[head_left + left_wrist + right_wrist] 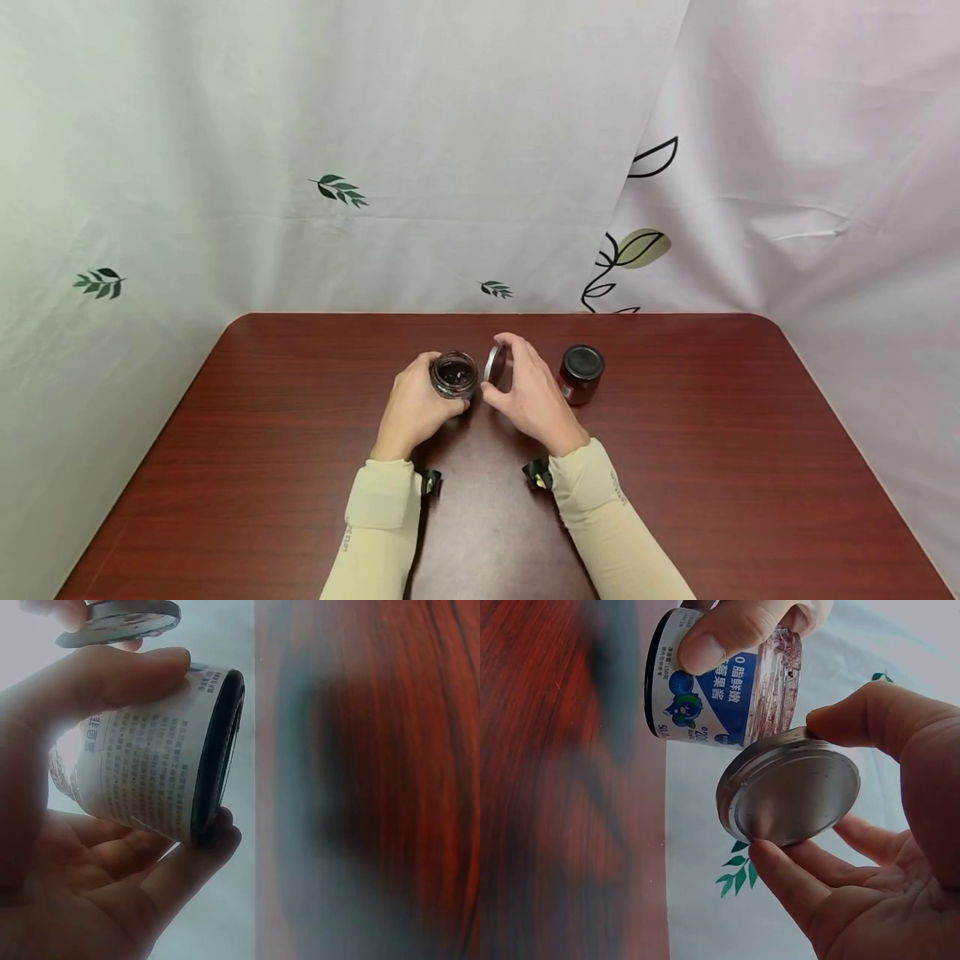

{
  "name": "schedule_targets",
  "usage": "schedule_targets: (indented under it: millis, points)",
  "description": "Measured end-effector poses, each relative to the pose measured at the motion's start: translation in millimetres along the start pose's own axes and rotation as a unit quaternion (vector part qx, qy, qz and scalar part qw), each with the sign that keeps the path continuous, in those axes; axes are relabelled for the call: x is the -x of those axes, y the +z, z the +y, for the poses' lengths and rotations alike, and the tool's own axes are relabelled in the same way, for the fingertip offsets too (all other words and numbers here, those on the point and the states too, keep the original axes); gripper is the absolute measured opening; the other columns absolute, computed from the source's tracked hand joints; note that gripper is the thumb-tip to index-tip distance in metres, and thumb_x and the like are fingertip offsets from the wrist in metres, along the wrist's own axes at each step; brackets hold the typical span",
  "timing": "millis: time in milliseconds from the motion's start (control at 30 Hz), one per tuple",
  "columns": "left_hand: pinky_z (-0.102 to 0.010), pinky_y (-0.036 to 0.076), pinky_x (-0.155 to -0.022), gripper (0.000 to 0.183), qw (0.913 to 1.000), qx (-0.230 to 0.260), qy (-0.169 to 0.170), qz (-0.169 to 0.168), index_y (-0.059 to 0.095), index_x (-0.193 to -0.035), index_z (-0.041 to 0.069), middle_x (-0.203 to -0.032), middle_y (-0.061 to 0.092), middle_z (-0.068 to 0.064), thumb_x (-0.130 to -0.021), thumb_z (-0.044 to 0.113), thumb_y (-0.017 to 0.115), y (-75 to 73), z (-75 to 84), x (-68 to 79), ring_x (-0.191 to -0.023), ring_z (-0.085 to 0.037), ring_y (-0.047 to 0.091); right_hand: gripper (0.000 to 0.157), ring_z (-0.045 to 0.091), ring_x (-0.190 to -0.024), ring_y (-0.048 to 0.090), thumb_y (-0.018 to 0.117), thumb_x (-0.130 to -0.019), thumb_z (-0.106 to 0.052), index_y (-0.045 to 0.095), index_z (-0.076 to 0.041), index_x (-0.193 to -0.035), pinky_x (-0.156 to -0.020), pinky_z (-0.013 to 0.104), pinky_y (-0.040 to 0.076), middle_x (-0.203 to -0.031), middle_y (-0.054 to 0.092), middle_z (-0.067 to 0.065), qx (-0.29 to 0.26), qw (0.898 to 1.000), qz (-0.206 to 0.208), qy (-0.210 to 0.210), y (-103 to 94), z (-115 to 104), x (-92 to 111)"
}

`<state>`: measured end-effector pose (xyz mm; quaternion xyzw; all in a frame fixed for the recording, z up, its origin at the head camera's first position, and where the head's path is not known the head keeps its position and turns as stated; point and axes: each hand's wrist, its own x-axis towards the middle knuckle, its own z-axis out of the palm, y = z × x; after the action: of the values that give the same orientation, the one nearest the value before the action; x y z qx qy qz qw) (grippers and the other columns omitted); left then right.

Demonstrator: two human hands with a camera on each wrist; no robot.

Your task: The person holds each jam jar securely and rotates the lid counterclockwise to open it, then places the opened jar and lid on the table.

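My left hand (420, 404) grips an uncapped glass jam jar (454, 377) round its side, thumb on one side and fingers on the other. Blueberries are printed on its blue and white label (705, 690), and dark jam shows inside from above. The jar's black base (217, 757) is close over the table. Between the thumb and fingertips of my right hand (528, 392) a silver metal lid (795, 791) is held on edge, just right of the jar's mouth. Smears mark the lid's underside in the left wrist view.
A second jar (582, 373), dark red with a black top, stands on the table just right of my right hand. The reddish-brown wooden table (262, 417) ends at a white curtain (450, 167) with leaf prints. Black straps (537, 474) sit at both wrists.
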<state>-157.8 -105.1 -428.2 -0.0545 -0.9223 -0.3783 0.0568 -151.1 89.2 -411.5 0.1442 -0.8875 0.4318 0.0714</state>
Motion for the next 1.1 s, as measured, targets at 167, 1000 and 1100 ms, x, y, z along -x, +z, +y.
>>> schedule_targets:
  millis: [167,1000,1100]
  points:
    - [-0.045,0.051,-0.091,0.075,1.0,-0.001,0.0,0.002,0.057,-0.129,-0.002,-0.114,0.068,-0.016,-0.064,0.02,0.088,-0.2,0.3,0.2,-0.103,-0.031,0.065,0.065,0.028,-0.115,0.061,0.076,-0.084,-0.014,0.048,-0.006,-0.141,-0.091,0.042,0.051,-0.133,0.056,0.012,0.015,1.0,-0.004,0.004,0.7,-0.2,0.7]
    - [-0.046,0.051,-0.091,0.077,0.9998,0.004,-0.015,-0.007,0.054,-0.132,-0.003,-0.115,0.067,-0.017,-0.066,0.018,0.087,-0.4,2.0,-0.1,-0.104,-0.032,0.064,0.066,0.029,-0.121,0.062,0.071,-0.085,-0.009,0.043,-0.005,-0.144,-0.093,0.042,0.053,-0.141,0.05,0.016,-0.008,0.998,-0.037,0.04,2.2,1.5,1.4]
    - [-0.046,0.051,-0.091,0.078,0.9998,0.003,-0.02,-0.008,0.054,-0.132,-0.003,-0.115,0.067,-0.017,-0.065,0.018,0.087,0.0,2.0,-0.4,-0.104,-0.032,0.064,0.065,0.029,-0.119,0.063,0.071,-0.085,-0.009,0.044,-0.003,-0.144,-0.093,0.042,0.053,-0.139,0.051,0.017,-0.003,0.999,-0.038,0.039,1.9,1.1,1.5]
